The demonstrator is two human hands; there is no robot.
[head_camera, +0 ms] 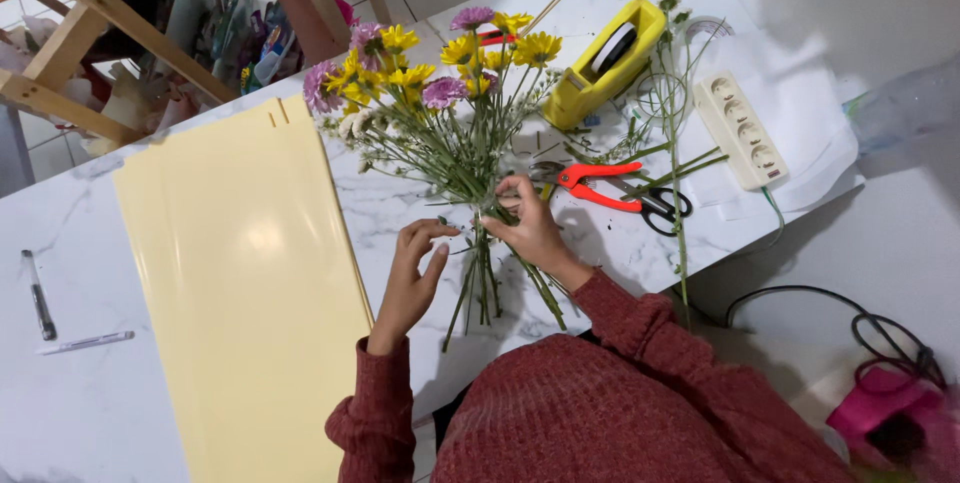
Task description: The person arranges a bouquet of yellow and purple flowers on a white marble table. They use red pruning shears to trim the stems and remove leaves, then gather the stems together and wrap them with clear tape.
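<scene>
A bouquet of yellow and purple flowers [430,83] lies on the white marble table [90,243], blooms pointing away from me, green stems [482,273] toward me. My right hand [527,226] grips the stems where they are bunched together. My left hand [412,278] hovers just left of the stems, fingers curled and apart, with nothing visibly in it. Both arms wear dark red knitted sleeves.
A large pale yellow sheet [250,283] lies left of the bouquet. Red-handled shears [610,189], a yellow tape dispenser [605,63], a white power strip [740,130] and loose stems [672,143] lie to the right. Two pens [40,298] rest far left. Wooden frame [90,33] behind.
</scene>
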